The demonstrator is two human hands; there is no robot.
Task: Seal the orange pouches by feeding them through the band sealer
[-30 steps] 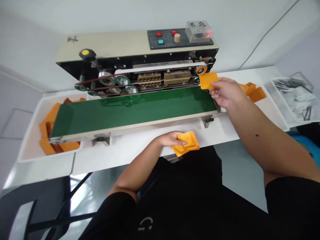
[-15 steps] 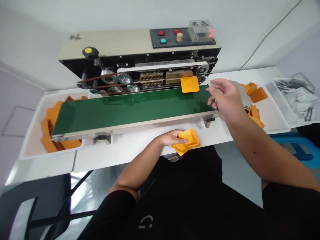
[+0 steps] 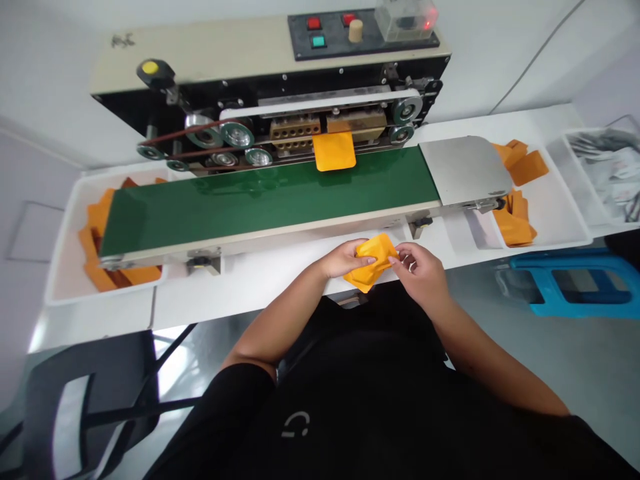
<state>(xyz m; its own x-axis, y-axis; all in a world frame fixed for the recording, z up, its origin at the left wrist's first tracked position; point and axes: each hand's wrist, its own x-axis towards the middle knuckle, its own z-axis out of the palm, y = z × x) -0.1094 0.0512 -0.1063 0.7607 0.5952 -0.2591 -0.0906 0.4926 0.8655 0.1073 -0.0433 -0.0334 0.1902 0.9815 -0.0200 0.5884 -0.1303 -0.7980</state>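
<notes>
The left hand [image 3: 346, 259] is closed on a small stack of orange packets [image 3: 376, 252], thumb laid across the top, just in front of the person's black shirt [image 3: 360, 393] at the near edge of the white surface [image 3: 265, 293]. The right hand [image 3: 424, 272] meets the stack from the other side, thumb and fingers nearly together and pinching its edge, the other fingers curled loosely. Beyond them, a lone packet [image 3: 335, 152] sits with its upper edge at the beige and black machine [image 3: 210, 57], below the brass blocks, its lower part over the green belt [image 3: 260, 207]. A metal plate [image 3: 467, 170] adjoins the belt's right end. More orange pouches [image 3: 517, 217] lie in the white bin [image 3: 565, 213] at the right, and others lie in the left bin [image 3: 63, 267], partly beneath the belt's end. A blue stool [image 3: 543, 277] stands on the floor at the right.
</notes>
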